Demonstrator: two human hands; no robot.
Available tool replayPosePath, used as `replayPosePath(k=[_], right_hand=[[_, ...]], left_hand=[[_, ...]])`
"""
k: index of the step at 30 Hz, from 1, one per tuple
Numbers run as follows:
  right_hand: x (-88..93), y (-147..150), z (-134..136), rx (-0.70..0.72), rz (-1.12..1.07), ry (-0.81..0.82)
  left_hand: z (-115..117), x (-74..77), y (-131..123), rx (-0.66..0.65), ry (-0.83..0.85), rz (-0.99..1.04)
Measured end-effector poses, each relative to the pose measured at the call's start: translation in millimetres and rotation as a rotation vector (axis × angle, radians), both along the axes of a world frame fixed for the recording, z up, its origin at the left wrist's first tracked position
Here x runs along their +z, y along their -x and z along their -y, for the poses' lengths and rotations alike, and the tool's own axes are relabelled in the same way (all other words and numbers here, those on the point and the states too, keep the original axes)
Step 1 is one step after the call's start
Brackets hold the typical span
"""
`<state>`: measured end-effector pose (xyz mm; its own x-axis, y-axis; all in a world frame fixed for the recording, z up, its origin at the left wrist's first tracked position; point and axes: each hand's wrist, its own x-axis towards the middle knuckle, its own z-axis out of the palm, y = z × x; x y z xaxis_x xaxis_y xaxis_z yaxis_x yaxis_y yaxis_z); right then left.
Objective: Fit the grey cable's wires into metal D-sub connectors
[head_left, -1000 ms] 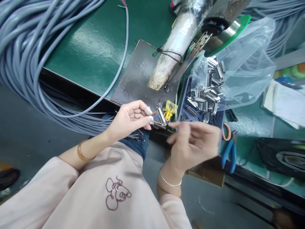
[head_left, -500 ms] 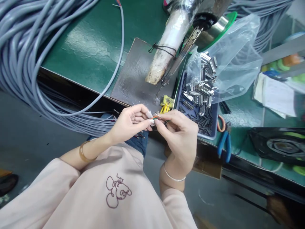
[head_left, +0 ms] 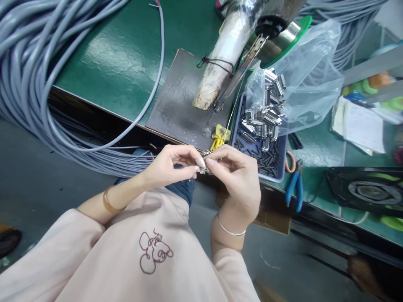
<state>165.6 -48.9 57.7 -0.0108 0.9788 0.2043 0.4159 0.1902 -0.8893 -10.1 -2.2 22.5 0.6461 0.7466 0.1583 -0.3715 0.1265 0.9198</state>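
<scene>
Head view, looking down over the bench edge. Left hand (head_left: 171, 165) and right hand (head_left: 239, 176) meet fingertip to fingertip just off the front lip of the green bench mat (head_left: 119, 54), above the lap. Left thumb and forefinger are pressed together, pinching a short tuft of coloured wires (head_left: 205, 169); the other left fingers are curled in. Right thumb and forefinger close on the same tuft from the other side, remaining fingers loosely bent. A small metal part (head_left: 208, 154) shows just above the fingertips; which hand bears it, cannot tell. Behind the hands lies a dark metal plate (head_left: 182, 96), with a wrapped tube (head_left: 220, 63) slanting across it. A yellow clip (head_left: 220, 136) sits at the plate's near corner, just beside a blue tray (head_left: 281, 167) of small dark pieces. A clear bag of metal connectors (head_left: 272, 100) spills onto the tray. Blue-handled pliers (head_left: 294, 188) lie right of the tray. A heavy bundle of grey cable (head_left: 31, 63) fills the left.
</scene>
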Motion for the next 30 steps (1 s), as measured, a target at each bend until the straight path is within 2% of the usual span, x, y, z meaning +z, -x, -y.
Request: replayPosePath(k=[3,6,9,14,18,24,26,30], right_hand=[[2.3,2,-1,0.076,-0.019,0.048],[5.2,11,3,0.078,0.029,-0.024],[4.7,17,10,0.013,0.081,-0.129],[-6.8,21,21,-0.302,-0.088,-0.387],[-21.0,24,29,-0.451,-0.011,-0.51],[-40.0,31,35,-0.302,0.328,-0.599],[-42.8,33,33,-0.297,0.363,-0.619],[-45.9,35,23,-0.353,0.426,-0.662]], left_hand=[[-5,-7.5,4,-0.118,-0.006,0.076],[-9,-15.1,7,-0.224,0.117,0.175],[-9,-19.6,10,-0.271,0.204,0.225],[-8,-25.3,13,-0.228,0.268,0.225],[-10,-26.9,14,-0.177,0.269,0.229],[-12,-21.8,12,-0.095,0.271,0.247],[-13,-19.9,11,-0.073,0.271,0.24],[-14,-15.8,4,0.05,0.231,0.155]])
